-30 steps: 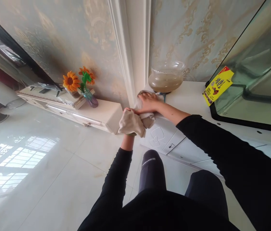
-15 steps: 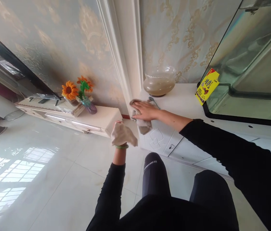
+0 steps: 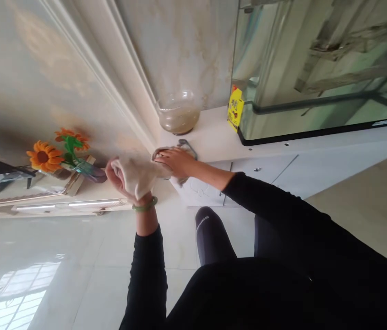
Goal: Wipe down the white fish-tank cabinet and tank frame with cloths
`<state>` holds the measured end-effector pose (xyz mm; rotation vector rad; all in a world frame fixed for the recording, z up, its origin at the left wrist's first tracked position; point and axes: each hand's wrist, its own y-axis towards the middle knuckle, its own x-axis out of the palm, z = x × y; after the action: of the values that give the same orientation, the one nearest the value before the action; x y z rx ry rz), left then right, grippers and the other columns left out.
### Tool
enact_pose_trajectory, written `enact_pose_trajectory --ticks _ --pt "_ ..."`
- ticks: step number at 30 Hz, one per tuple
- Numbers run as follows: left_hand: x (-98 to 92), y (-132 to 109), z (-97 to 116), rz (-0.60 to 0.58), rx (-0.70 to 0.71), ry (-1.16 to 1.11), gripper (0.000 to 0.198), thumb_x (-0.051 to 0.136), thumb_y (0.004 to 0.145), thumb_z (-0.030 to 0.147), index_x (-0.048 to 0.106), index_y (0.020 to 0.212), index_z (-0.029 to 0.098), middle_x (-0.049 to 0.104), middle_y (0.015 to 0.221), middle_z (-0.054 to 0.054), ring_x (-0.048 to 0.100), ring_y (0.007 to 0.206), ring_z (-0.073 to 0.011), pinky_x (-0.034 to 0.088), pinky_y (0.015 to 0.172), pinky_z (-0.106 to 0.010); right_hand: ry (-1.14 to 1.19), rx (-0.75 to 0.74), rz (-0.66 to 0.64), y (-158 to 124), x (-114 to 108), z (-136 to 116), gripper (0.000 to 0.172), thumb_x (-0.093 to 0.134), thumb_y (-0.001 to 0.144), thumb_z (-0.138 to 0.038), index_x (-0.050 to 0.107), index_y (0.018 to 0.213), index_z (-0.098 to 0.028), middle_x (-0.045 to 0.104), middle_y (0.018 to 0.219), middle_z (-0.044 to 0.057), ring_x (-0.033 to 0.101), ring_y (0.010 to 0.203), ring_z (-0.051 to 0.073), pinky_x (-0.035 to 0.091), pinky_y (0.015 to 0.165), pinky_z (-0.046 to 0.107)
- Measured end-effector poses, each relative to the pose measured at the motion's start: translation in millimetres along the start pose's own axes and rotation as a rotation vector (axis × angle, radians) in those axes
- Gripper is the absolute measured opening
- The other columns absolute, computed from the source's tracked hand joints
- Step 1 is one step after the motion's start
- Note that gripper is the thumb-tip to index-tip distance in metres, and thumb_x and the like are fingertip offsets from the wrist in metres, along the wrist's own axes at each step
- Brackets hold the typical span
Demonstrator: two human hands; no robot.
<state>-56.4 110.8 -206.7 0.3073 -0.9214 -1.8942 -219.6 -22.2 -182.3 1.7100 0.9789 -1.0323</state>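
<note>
My left hand (image 3: 117,181), with a green bangle at its wrist, is closed round a pale beige cloth (image 3: 140,176). It is raised in front of the low cabinet, left of my right hand. My right hand (image 3: 178,162) presses a grey-brown cloth (image 3: 160,153) against the front corner of the white cabinet (image 3: 210,126), its fingers over the fabric. Just behind that hand, a dark grey edge or strip shows; I cannot make out what it belongs to. A round glass bowl (image 3: 179,119) of cloudy brownish liquid stands on the cabinet top behind the right hand.
At right, a large glass tank (image 3: 303,91) stands on the cabinet, with a yellow packet (image 3: 235,110) at its corner. On the low cabinet (image 3: 86,206) at left is a vase (image 3: 90,170) with orange artificial sunflowers (image 3: 43,156). My knee (image 3: 209,224) is close to the white cabinet.
The view has turned, so the cabinet and bowl sit further left. My right hand has shifted a little rightward along the cabinet edge with its cloth. My left hand has turned, showing more fingers.
</note>
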Motion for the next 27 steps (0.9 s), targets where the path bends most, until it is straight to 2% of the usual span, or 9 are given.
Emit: enact_pose_trajectory --ticks 3,5,7,9,13,16,19,23,27 --pt "82.3 17.1 16.7 0.068 0.157 0.071 0.02 0.052 0.108 0.028 0.065 0.122 0.024 0.066 0.119 -0.004 0.067 0.121 -0.0209 0.056 0.114 -0.04 -0.059 0.058 0.159 -84.0 -11.0 34.8 0.063 0.064 0.101 -0.01 0.067 0.162 -0.024 0.064 0.171 0.009 0.057 0.161 0.032 0.043 0.138 0.054" --pt "131.9 12.5 27.5 -0.057 0.24 0.2 0.028 0.049 0.104 0.015 0.072 0.118 0.022 0.064 0.12 -0.007 0.067 0.122 -0.0216 0.057 0.117 -0.04 -0.099 0.13 0.261 -137.0 -21.0 60.4 0.066 0.062 0.098 -0.005 0.069 0.16 -0.026 0.066 0.168 0.007 0.059 0.158 0.033 0.046 0.136 0.057" --pt "167.7 2.1 34.2 -0.189 0.276 0.283 0.034 0.051 0.099 0.008 0.077 0.116 0.021 0.061 0.122 -0.01 0.066 0.123 -0.0231 0.056 0.119 -0.042 -0.135 0.193 0.341 -179.2 -29.5 79.1 0.07 0.062 0.093 -0.002 0.07 0.158 -0.027 0.068 0.166 0.008 0.063 0.155 0.035 0.051 0.131 0.06" --pt "186.9 -9.1 35.1 -0.31 0.257 0.356 0.038 0.055 0.095 0.003 0.079 0.118 0.021 0.06 0.127 -0.012 0.063 0.126 -0.0265 0.054 0.122 -0.047 -0.168 0.237 0.38 -206.4 -34.5 86.8 0.07 0.062 0.091 -0.002 0.071 0.157 -0.026 0.069 0.164 0.009 0.065 0.151 0.038 0.054 0.127 0.062" --pt "190.5 -28.6 24.5 -0.493 0.169 0.527 0.043 0.061 0.089 0.001 0.08 0.123 0.019 0.06 0.138 -0.018 0.059 0.132 -0.035 0.045 0.127 -0.058 -0.186 0.274 0.406 -220.3 -37.0 79.0 0.063 0.066 0.095 -0.013 0.07 0.156 -0.024 0.067 0.166 0.013 0.063 0.152 0.042 0.051 0.129 0.066" --pt "186.5 -37.9 16.0 -0.512 0.138 0.6 0.034 0.062 0.092 0.005 0.08 0.119 0.016 0.061 0.14 -0.022 0.059 0.136 -0.0371 0.041 0.13 -0.059 -0.151 0.27 0.378 -209.6 -40.5 68.5 0.059 0.064 0.099 -0.023 0.069 0.158 -0.021 0.065 0.168 0.014 0.06 0.156 0.041 0.048 0.132 0.066" --pt "186.8 -39.7 11.5 -0.499 0.144 0.625 0.022 0.062 0.096 0.012 0.079 0.109 0.015 0.064 0.134 -0.022 0.06 0.137 -0.0369 0.038 0.132 -0.059 -0.11 0.268 0.315 -182.8 -48.2 61.7 0.059 0.054 0.108 -0.03 0.062 0.165 -0.014 0.06 0.173 0.015 0.05 0.166 0.036 0.04 0.14 0.06" --pt "189.9 -35.0 5.0 -0.499 0.111 0.646 0.013 0.064 0.092 0.014 0.075 0.096 0.016 0.066 0.119 -0.02 0.06 0.136 -0.0395 0.034 0.134 -0.063 -0.131 0.492 0.185 -132.4 -60.6 64.7 0.078 0.056 0.112 -0.045 0.045 0.174 0.001 0.042 0.184 0.027 0.033 0.175 0.044 0.027 0.146 0.06" --pt "191.5 -31.6 -3.0 -0.491 0.071 0.627 0.011 0.064 0.083 0.011 0.069 0.088 0.019 0.064 0.111 -0.018 0.059 0.135 -0.0421 0.033 0.133 -0.068 -0.186 0.513 0.139 -123.8 -66.4 70.0 0.077 0.063 0.11 -0.056 0.057 0.163 0.001 0.056 0.172 0.027 0.046 0.166 0.044 0.033 0.144 0.056"
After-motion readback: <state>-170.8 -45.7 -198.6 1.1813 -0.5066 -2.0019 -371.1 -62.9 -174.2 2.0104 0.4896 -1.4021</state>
